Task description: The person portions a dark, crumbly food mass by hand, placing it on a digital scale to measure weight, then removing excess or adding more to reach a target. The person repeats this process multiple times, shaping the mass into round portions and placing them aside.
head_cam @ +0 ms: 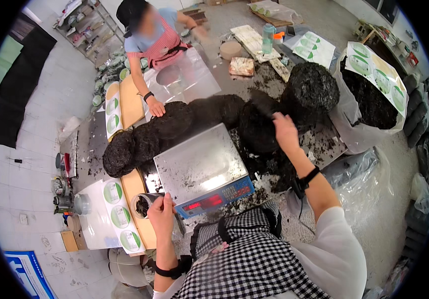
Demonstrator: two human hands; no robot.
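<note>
My left hand (161,215) grips a clear plastic jar (141,206) with dark flakes inside, at the near left corner of the scale. A digital weighing scale (201,164) with a steel pan and a lit red display stands before me. Beyond the scale, my right hand (287,132) is over a round cake of dark, dried seaweed-like material (257,129). A blurred dark piece (263,102) is at its fingertips and looks held. More round dark cakes (171,117) form a row behind the scale, and a taller stack (309,88) stands to the right.
Across the table, a person (156,41) in a red checked apron rests one hand on a dark cake. Label sheets (120,216) lie at the left. An open sack (367,97) of dark material stands right. A water bottle (268,38) and boards (252,43) are at the back.
</note>
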